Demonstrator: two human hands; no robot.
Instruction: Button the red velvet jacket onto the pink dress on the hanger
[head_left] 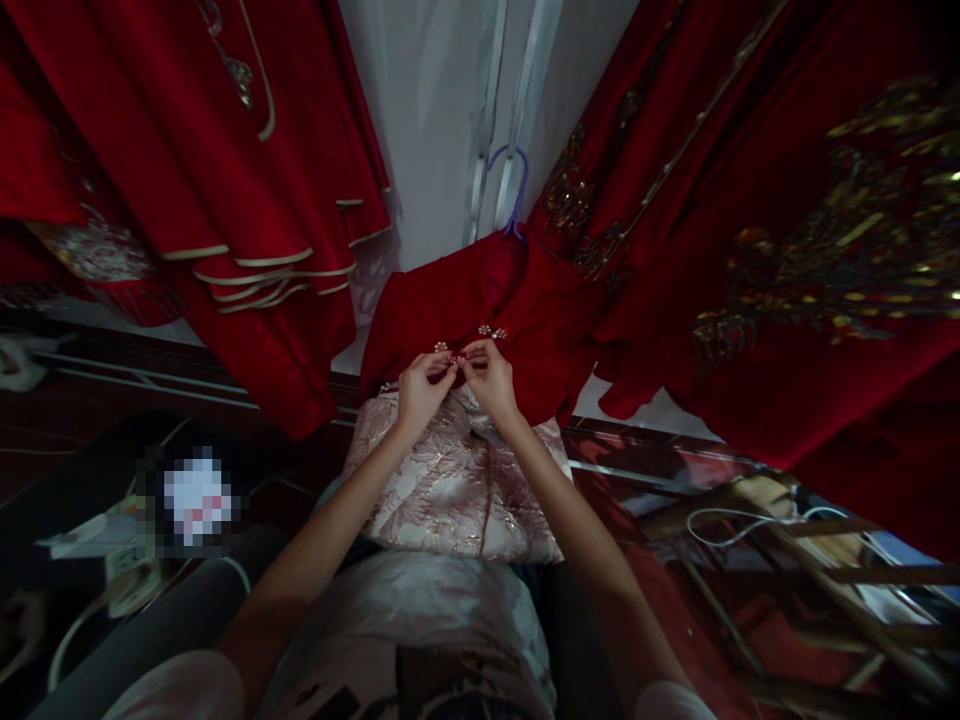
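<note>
A dark red garment (pixel 540 310) hangs on a purple hanger (pixel 516 185) in front of me, above a pale pink and gold brocade skirt (pixel 450 480). My left hand (pixel 421 388) and my right hand (pixel 489 376) meet at the garment's front edge. Both pinch a small ornamental knot button (pixel 456 356) between the fingertips. Two more gold button clasps (pixel 491 331) sit just to the right along the same edge.
Red embroidered gowns (pixel 247 180) hang at left, and more red gowns with gold embroidery (pixel 840 250) at right. A white wall (pixel 442 100) shows between them. A wooden stool with a white cable (pixel 757 520) stands at lower right. Papers and cables (pixel 112 560) lie at lower left.
</note>
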